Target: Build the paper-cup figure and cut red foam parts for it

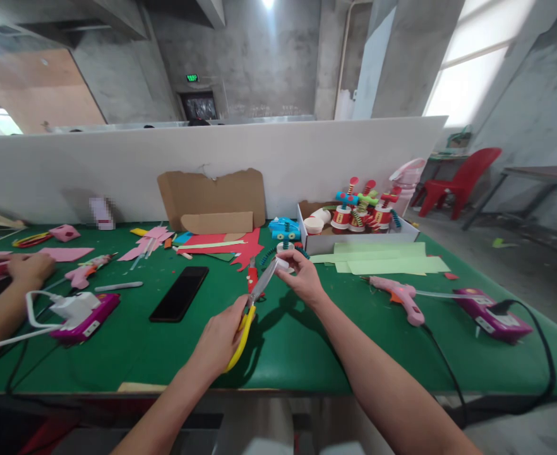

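Note:
Yellow-handled scissors (244, 335) are in my left hand (222, 338), its fingers wrapped round the handles. Their blades point up and away, and the tips meet a small white piece (282, 264) that looks like paper. My right hand (302, 278) pinches that white piece between thumb and fingers. Just behind it stands a craft figure with a blue head (285, 229) and dark green coiled paper arms, partly hidden by my right hand. A red utility knife (252, 278) lies on the green table beside the blades.
A black phone (180, 294) lies left of the scissors. Glue guns (401, 297) and purple power strips (494, 315) flank the work area. Behind are red paper (212, 243), pale green sheets (387, 258) and a white box (361, 242) of craft figures. A co-worker's hand (32, 268) is at left.

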### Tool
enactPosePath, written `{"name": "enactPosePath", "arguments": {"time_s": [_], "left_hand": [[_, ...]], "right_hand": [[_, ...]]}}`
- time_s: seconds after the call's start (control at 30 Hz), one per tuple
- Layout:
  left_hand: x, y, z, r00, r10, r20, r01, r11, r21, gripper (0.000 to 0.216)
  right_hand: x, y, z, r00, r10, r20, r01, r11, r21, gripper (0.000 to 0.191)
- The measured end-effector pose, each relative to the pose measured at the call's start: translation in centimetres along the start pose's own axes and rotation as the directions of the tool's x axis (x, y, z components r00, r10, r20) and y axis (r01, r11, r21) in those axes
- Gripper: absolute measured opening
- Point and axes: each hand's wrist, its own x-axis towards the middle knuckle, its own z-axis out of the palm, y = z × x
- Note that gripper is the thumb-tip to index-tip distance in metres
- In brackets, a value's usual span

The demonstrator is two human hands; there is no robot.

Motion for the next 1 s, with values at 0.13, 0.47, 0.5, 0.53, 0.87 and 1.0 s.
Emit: {"name": "enactPosePath", "arguments": {"time_s": [0.13, 0.47, 0.5, 0.53, 0.87, 1.0], "left_hand": [[0.0, 0.3, -0.1, 0.998, -0.054, -0.009, 0.055, 0.996, 0.065, 0.041], [0.2, 1.2, -0.8, 0.992, -0.085, 0.088, 0.075, 0.991, 0.110, 0.036], [0.2, 1.2, -0.8, 0.993, -0.079, 0.085, 0.069, 0.992, 0.107, 0.036], [0.2, 1.1, -0.7, 0.994, -0.072, 0.080, 0.063, 0.993, 0.103, 0.036], [0.1, -0.1, -0.4, 1.000, 0.004, -0.027, -0.006, 0.996, -0.088, 0.025], [1.7, -1.0, -2.2, 0.968, -0.241, -0.071, 0.250, 0.953, 0.172, 0.030]], "right_hand": [[0.0, -0.1, 0.0, 1.000, 0.013, 0.003, -0.013, 1.000, 0.020, 0.028], [0.0, 0.2, 0.1, 0.999, 0.038, 0.010, -0.038, 0.996, 0.077, 0.030], [0.1, 0.2, 0.1, 0.999, 0.037, 0.008, -0.037, 0.996, 0.078, 0.029], [0.1, 0.1, 0.1, 0.999, 0.035, 0.007, -0.036, 0.996, 0.077, 0.029], [0.1, 0.3, -0.2, 0.999, 0.046, -0.011, -0.045, 0.998, 0.044, 0.033], [0.3, 0.6, -0.2, 0.994, 0.092, -0.061, -0.084, 0.989, 0.124, 0.038]]}}
